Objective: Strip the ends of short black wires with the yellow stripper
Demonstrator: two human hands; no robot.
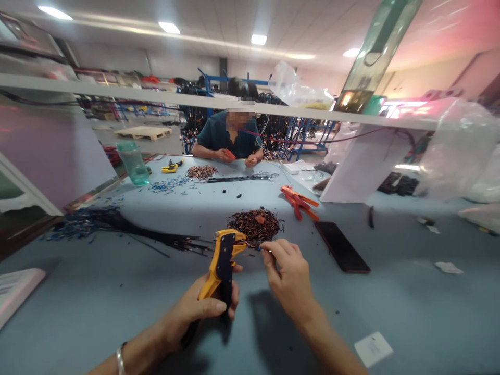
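My left hand (209,302) is wrapped round the handles of a yellow and black wire stripper (223,263), its jaws pointing up and to the right. Thumb and fingertips of my right hand (289,268) pinch a thin wire (260,248) with a bit of blue at it, close to the stripper's jaws. Whether the wire's end sits inside the jaws I cannot tell. Just beyond both hands is a pile of short dark and copper-coloured scraps (255,225). A bundle of long black wires (156,235) with blue ends lies to the left of the stripper.
Right of the pile lie red-orange pliers (299,202) and a black phone (341,247). Across the table a person (230,136) holds a red tool, near another yellow stripper (172,166). A green bottle (133,162) stands back left. A white shelf (164,99) spans the table.
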